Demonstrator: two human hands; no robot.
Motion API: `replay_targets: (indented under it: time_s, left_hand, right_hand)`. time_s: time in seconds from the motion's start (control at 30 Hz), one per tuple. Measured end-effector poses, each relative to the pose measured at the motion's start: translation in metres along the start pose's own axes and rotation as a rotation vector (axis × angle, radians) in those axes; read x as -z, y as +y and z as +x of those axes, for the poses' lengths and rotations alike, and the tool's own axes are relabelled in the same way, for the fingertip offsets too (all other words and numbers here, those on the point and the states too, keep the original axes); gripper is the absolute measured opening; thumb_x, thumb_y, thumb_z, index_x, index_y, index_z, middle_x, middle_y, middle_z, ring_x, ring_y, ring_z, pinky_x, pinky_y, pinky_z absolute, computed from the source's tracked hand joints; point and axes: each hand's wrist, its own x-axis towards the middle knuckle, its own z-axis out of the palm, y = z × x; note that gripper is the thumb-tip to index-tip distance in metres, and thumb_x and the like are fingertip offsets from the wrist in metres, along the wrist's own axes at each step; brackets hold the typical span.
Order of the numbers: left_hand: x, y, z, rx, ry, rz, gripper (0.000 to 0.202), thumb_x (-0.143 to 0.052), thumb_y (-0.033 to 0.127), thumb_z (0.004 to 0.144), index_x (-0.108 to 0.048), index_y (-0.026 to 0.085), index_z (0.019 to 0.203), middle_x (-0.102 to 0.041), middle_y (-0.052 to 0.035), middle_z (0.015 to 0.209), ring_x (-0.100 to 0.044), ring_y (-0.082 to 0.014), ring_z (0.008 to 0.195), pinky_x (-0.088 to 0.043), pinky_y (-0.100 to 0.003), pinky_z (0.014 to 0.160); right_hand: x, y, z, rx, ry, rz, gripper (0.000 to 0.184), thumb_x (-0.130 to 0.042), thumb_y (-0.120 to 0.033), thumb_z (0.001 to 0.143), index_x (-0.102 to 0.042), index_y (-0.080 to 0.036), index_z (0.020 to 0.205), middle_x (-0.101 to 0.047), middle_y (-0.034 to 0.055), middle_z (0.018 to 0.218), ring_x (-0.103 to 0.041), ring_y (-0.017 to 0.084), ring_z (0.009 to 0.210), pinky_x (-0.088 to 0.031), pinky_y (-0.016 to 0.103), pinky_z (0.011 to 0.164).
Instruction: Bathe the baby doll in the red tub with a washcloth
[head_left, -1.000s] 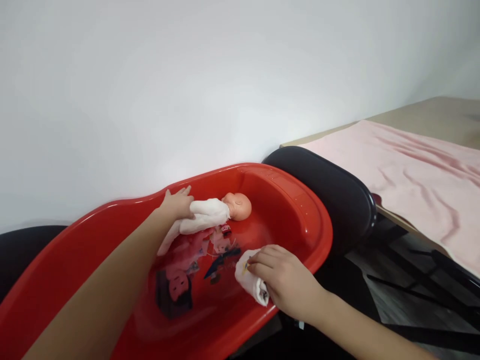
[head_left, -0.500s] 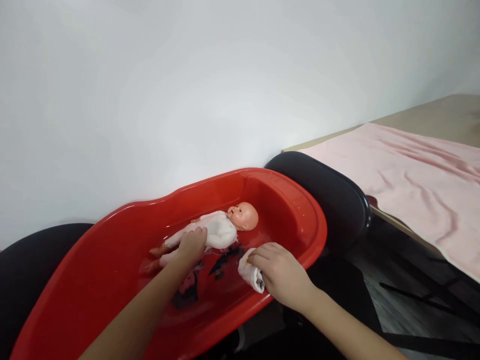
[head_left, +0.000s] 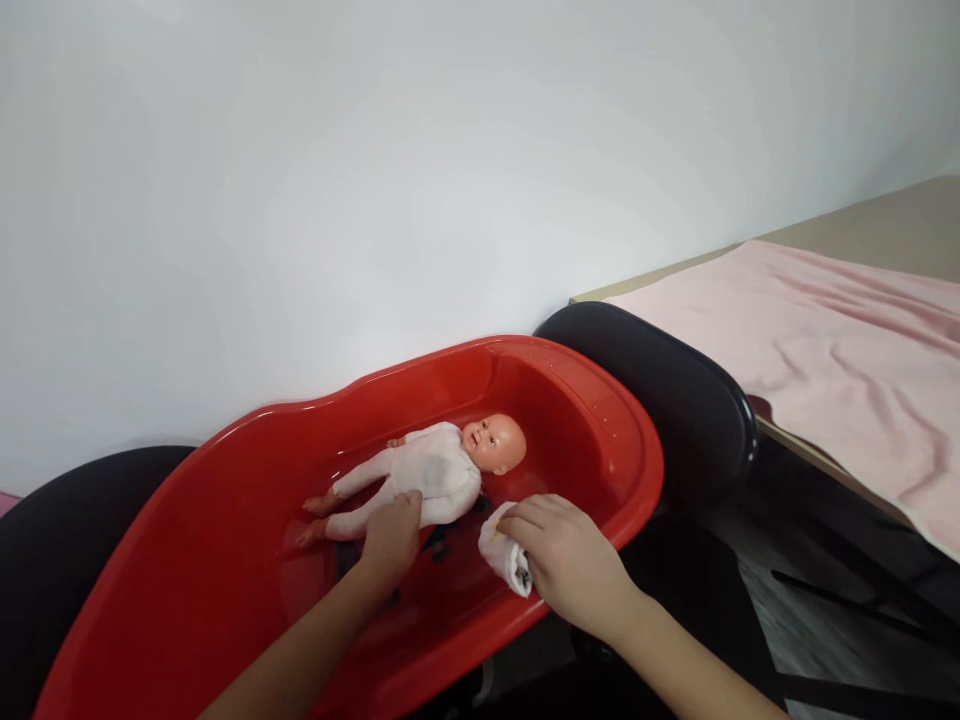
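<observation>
A baby doll (head_left: 439, 465) in a white one-piece suit lies on its back in a red baby bathtub (head_left: 217, 450). Its bare head (head_left: 504, 444) points right, its bare feet left. A greyish patch shows on the suit's belly. With fingers closed, my left hand (head_left: 395, 533) grips the doll at its near side, around the end of its near arm; the fingertips are partly hidden. My right hand (head_left: 566, 560) holds a folded white cloth (head_left: 501, 550) over the tub's near rim, to the right of the doll.
Black chairs stand at the tub's right (head_left: 667, 400) and left (head_left: 82, 540) ends. A pink cloth (head_left: 840, 350) covers part of a table (head_left: 900, 215) at the right. Behind the tub rises a white wall (head_left: 375, 180). Dark pictures show on the tub floor, partly hidden.
The doll has rolled toward me, so its face and front show more. My left hand has moved slightly down and right, to its near side. My right hand still holds the cloth.
</observation>
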Motion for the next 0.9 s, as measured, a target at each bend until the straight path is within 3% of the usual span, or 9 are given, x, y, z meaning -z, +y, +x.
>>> replay_targets:
  time_s: [0.07,0.17,0.33,0.43,0.6,0.73,0.83,0.9]
  left_hand:
    - [-0.004,-0.002,-0.006,0.038,-0.034,-0.096,0.042,-0.037,0.012,0.091,-0.059,0.014,0.126,-0.072,-0.0219,0.119,-0.071,-0.0382,0.111,-0.053,-0.049,0.088]
    - [-0.006,-0.003,-0.015,0.082,-0.072,-0.443,0.041,-0.052,0.02,0.087,-0.061,0.018,0.127,-0.073,-0.0194,0.121,-0.07,-0.0346,0.115,-0.055,-0.042,0.089]
    - [0.015,0.001,-0.037,0.251,-0.193,-0.954,0.053,-0.05,0.021,0.083,-0.057,0.023,0.136,-0.077,-0.0088,0.096,-0.077,-0.0228,0.081,-0.054,-0.029,0.059]
    - [0.027,0.005,-0.05,0.348,-0.177,-1.248,0.048,-0.048,0.024,0.085,-0.059,0.027,0.131,-0.075,-0.0068,0.104,-0.076,-0.0198,0.086,-0.054,-0.025,0.057]
    - [0.02,0.011,-0.059,0.324,0.066,-1.196,0.049,-0.059,0.029,0.078,-0.062,0.018,0.126,-0.073,-0.0068,0.105,-0.071,-0.0179,0.079,-0.055,-0.025,0.06]
    - [0.013,0.016,-0.062,0.243,0.215,-1.048,0.034,-0.059,0.029,0.075,-0.072,0.018,0.104,-0.076,-0.0066,0.094,-0.072,-0.023,0.085,-0.058,-0.03,0.071]
    - [0.015,0.019,-0.064,0.198,0.263,-0.998,0.026,-0.058,0.027,0.074,-0.074,0.022,0.094,-0.077,-0.0067,0.092,-0.073,-0.026,0.089,-0.058,-0.034,0.081]
    - [0.016,0.02,-0.065,0.187,0.294,-0.993,0.026,-0.058,0.029,0.075,-0.074,0.022,0.095,-0.078,-0.0073,0.093,-0.074,-0.0271,0.092,-0.058,-0.036,0.085]
  right_hand:
    - [-0.001,0.001,0.0,0.007,0.013,0.004,0.03,-0.047,-0.005,0.092,-0.072,-0.02,0.1,-0.072,0.0061,0.099,-0.06,0.021,0.09,-0.045,0.036,0.089]
    - [-0.003,0.002,-0.001,0.011,0.055,0.007,0.031,-0.048,-0.005,0.091,-0.072,-0.021,0.1,-0.072,0.0054,0.098,-0.06,0.02,0.089,-0.046,0.035,0.087]
    - [-0.005,0.003,-0.001,-0.018,0.086,0.027,0.041,-0.047,-0.001,0.088,-0.073,-0.025,0.11,-0.074,0.0044,0.108,-0.064,0.02,0.097,-0.047,0.034,0.088]
    - [-0.003,0.002,0.002,-0.01,0.06,0.078,0.04,-0.045,-0.006,0.094,-0.071,-0.026,0.117,-0.074,0.0041,0.116,-0.066,0.021,0.102,-0.048,0.036,0.09]
    - [0.009,-0.007,0.025,-0.032,0.051,0.134,0.038,-0.042,-0.007,0.096,-0.07,-0.027,0.113,-0.075,0.0013,0.108,-0.067,0.019,0.096,-0.047,0.03,0.081]
    - [0.017,-0.022,0.07,-0.158,0.08,0.001,0.028,-0.043,-0.015,0.1,-0.069,-0.021,0.107,-0.075,0.0062,0.107,-0.067,0.022,0.098,-0.042,0.029,0.071]
    - [0.009,-0.032,0.102,-0.195,0.058,-0.112,0.027,-0.042,-0.015,0.1,-0.069,-0.017,0.106,-0.074,0.0109,0.108,-0.067,0.024,0.098,-0.042,0.031,0.072]
    - [-0.002,-0.036,0.112,-0.155,-0.036,-0.101,0.026,-0.045,-0.015,0.097,-0.07,-0.016,0.107,-0.075,0.0115,0.104,-0.068,0.024,0.095,-0.042,0.031,0.071]
